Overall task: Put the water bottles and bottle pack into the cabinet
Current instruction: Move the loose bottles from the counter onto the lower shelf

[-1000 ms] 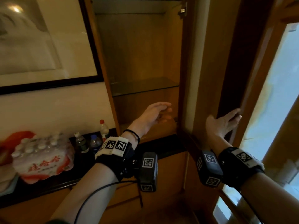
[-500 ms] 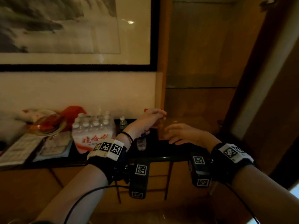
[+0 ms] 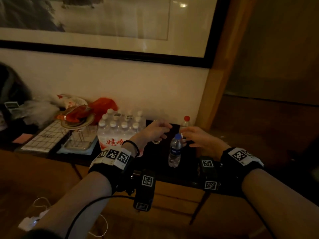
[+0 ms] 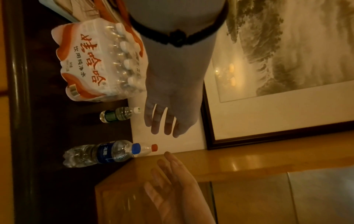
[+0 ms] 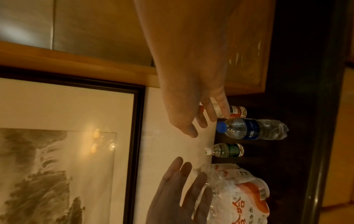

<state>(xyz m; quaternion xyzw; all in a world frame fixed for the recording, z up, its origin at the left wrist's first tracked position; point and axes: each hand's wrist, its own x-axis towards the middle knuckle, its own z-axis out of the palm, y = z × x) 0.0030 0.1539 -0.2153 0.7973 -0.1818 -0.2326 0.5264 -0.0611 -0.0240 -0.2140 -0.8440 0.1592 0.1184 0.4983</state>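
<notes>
A shrink-wrapped bottle pack [image 3: 120,133] with red lettering stands on the dark counter [image 3: 186,171], left of three loose bottles. Nearest me is the blue-capped bottle [image 3: 175,150], and behind it, by the cabinet frame [image 3: 224,66], the red-capped bottle [image 3: 185,124]. My left hand [image 3: 165,131] hovers empty with straight fingers above the green-labelled bottle [image 4: 116,115], which it mostly hides in the head view. My right hand [image 3: 185,135] is open, fingers reaching past the red-capped bottle [image 5: 237,111]; whether they touch it I cannot tell. The pack [image 5: 239,197] lies under my left hand in the right wrist view.
A framed painting [image 3: 120,23] hangs above the counter. Left of the pack sit a dish of red packets [image 3: 77,118], a red bag [image 3: 103,105] and papers [image 3: 44,137]. The cabinet's dark interior [image 3: 276,83] opens at the right.
My right hand left the cabinet door and came down beside the bottles. My left hand drew back from the cabinet opening to above the loose bottles. My view swung left and down.
</notes>
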